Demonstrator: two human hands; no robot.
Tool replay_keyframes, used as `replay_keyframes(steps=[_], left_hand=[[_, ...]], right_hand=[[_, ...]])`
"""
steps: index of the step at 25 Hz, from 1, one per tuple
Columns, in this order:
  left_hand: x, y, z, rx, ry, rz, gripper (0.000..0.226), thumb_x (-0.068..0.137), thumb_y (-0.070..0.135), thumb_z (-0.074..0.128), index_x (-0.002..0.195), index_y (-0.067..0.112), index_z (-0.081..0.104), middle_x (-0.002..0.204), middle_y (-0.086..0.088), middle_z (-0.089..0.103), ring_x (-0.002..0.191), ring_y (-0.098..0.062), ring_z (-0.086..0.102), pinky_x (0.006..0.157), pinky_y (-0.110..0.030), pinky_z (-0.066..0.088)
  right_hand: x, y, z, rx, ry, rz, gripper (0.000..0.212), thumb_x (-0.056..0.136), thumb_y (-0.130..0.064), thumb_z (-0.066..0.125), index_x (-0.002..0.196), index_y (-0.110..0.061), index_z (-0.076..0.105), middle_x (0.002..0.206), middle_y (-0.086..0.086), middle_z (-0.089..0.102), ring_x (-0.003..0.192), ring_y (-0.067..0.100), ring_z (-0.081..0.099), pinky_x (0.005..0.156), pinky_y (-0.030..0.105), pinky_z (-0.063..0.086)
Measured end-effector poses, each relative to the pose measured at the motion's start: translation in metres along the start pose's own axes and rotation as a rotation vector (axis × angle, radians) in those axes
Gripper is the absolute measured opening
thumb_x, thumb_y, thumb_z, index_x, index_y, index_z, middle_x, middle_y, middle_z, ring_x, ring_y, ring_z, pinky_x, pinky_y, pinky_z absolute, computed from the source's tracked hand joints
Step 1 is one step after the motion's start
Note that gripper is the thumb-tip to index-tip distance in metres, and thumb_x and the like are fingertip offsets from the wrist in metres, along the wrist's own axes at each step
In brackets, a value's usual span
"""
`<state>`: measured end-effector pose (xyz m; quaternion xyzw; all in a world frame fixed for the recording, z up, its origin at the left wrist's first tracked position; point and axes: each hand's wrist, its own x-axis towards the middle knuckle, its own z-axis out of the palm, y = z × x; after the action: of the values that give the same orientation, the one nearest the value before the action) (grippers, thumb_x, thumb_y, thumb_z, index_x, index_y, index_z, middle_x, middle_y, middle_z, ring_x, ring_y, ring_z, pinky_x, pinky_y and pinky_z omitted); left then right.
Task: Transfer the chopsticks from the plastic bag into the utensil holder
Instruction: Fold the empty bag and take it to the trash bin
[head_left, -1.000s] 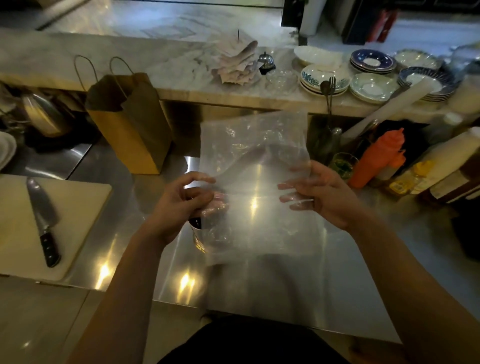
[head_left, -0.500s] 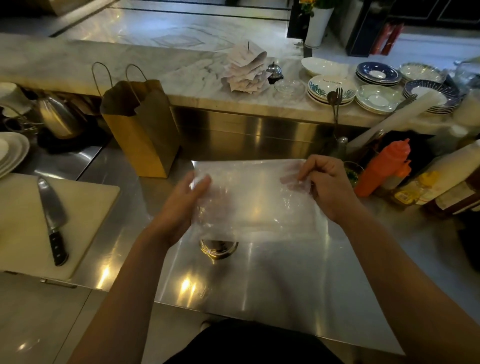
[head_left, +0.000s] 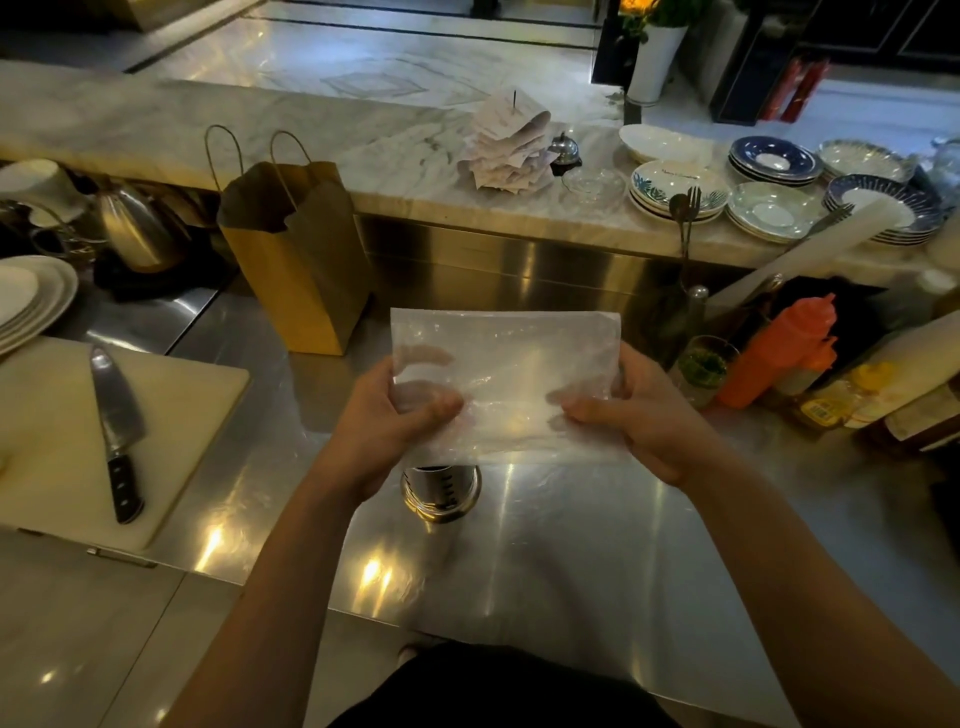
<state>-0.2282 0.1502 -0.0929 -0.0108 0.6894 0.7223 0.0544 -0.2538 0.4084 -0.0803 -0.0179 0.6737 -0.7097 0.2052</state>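
Both hands are holding a folded clear plastic bag (head_left: 506, 382)
Left hand (head_left: 387, 421) and right hand (head_left: 636, 415) are each keeping a closed grip on it above the round steel utensil holder (head_left: 441, 491)

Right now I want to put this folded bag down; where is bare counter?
Bare steel counter lies right of the utensil holder, and between it and the cutting board. The far right is crowded with the orange squeeze bottle and other bottles.

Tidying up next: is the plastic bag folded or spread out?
Folded: the plastic bag is a compact doubled rectangle, pinched between left hand and right hand.
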Motion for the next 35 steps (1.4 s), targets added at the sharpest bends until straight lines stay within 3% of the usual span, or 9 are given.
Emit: replay_keyframes(steps=[8, 11, 14, 16, 19, 21, 24, 28, 35], left_hand=[[0.003, -0.011, 0.0, -0.013, 0.056, -0.061, 0.068, 0.065, 0.021, 0.087, 0.125, 0.02, 0.057, 0.111, -0.01, 0.071, 0.103, -0.029, 0.069, 0.081, -0.036, 0.059], [0.009, 0.006, -0.009, 0.425, 0.076, 0.041, 0.094, 0.063, 0.035, 0.087, 0.142, 0.035, 0.036, 0.136, 0.005, 0.054, 0.124, -0.012, 0.052, 0.094, -0.029, 0.047], [0.018, 0.03, 0.005, 0.737, -0.221, 0.088, 0.093, 0.068, 0.04, 0.084, 0.144, 0.038, 0.032, 0.141, 0.01, 0.048, 0.123, -0.003, 0.045, 0.096, -0.023, 0.042], [0.024, 0.035, 0.015, 0.63, -0.374, 0.068, 0.059, 0.078, 0.025, 0.078, 0.131, 0.023, 0.053, 0.122, 0.001, 0.067, 0.102, -0.004, 0.065, 0.081, -0.015, 0.049], [0.025, 0.031, 0.018, 0.388, -0.251, 0.057, 0.023, 0.087, 0.009, 0.068, 0.11, 0.01, 0.066, 0.09, -0.007, 0.076, 0.079, -0.016, 0.074, 0.07, -0.019, 0.055], [0.024, 0.023, 0.018, 0.29, -0.095, 0.036, 0.021, 0.088, 0.01, 0.067, 0.109, 0.008, 0.066, 0.086, -0.005, 0.076, 0.077, -0.016, 0.074, 0.068, -0.022, 0.057], [0.021, 0.013, 0.026, 0.195, 0.016, -0.016, 0.023, 0.087, 0.01, 0.068, 0.11, 0.004, 0.065, 0.089, -0.009, 0.076, 0.079, -0.019, 0.075, 0.071, -0.031, 0.061], [0.016, 0.006, 0.026, 0.088, -0.044, -0.092, 0.018, 0.092, 0.005, 0.06, 0.11, 0.004, 0.065, 0.082, -0.004, 0.077, 0.075, -0.017, 0.074, 0.067, -0.028, 0.06], [0.016, 0.003, 0.003, -0.143, -0.228, -0.189, 0.032, 0.093, 0.006, 0.05, 0.121, 0.018, 0.062, 0.097, -0.014, 0.075, 0.091, -0.025, 0.073, 0.075, -0.034, 0.06]], right_hand=[[0.005, 0.002, -0.014, -0.107, 0.026, -0.073, 0.029, 0.084, 0.005, 0.063, 0.11, -0.007, 0.066, 0.098, 0.007, 0.074, 0.096, 0.024, 0.071, 0.078, 0.035, 0.06], [0.007, -0.014, -0.026, -0.33, -0.096, -0.085, 0.023, 0.085, -0.002, 0.065, 0.104, -0.013, 0.069, 0.107, 0.009, 0.072, 0.096, 0.028, 0.071, 0.081, 0.038, 0.06], [0.011, -0.03, -0.022, -0.539, -0.295, -0.096, 0.022, 0.086, -0.007, 0.065, 0.104, -0.019, 0.069, 0.107, 0.008, 0.072, 0.096, 0.024, 0.071, 0.081, 0.035, 0.059], [0.015, -0.039, -0.015, -0.508, -0.251, -0.145, 0.024, 0.085, -0.007, 0.066, 0.108, -0.015, 0.067, 0.102, 0.005, 0.072, 0.092, 0.02, 0.071, 0.077, 0.03, 0.059], [0.016, -0.042, -0.006, -0.105, -0.002, -0.121, 0.035, 0.083, -0.019, 0.066, 0.117, -0.011, 0.062, 0.103, 0.005, 0.07, 0.092, 0.024, 0.071, 0.078, 0.037, 0.06], [0.015, -0.031, 0.002, 0.141, 0.025, -0.027, 0.048, 0.079, -0.03, 0.063, 0.123, -0.014, 0.058, 0.111, 0.009, 0.069, 0.098, 0.027, 0.07, 0.083, 0.04, 0.059], [0.011, -0.002, 0.017, 0.089, -0.056, 0.064, 0.053, 0.076, -0.025, 0.069, 0.126, -0.015, 0.055, 0.117, 0.013, 0.068, 0.103, 0.029, 0.07, 0.084, 0.044, 0.058], [0.01, 0.005, 0.014, 0.071, 0.008, 0.04, 0.026, 0.088, -0.002, 0.061, 0.112, -0.011, 0.062, 0.102, 0.018, 0.073, 0.089, 0.03, 0.073, 0.07, 0.033, 0.06], [0.009, -0.004, -0.001, 0.119, -0.139, 0.039, 0.037, 0.079, -0.006, 0.059, 0.116, -0.01, 0.06, 0.103, 0.017, 0.073, 0.094, 0.03, 0.072, 0.079, 0.038, 0.06]])
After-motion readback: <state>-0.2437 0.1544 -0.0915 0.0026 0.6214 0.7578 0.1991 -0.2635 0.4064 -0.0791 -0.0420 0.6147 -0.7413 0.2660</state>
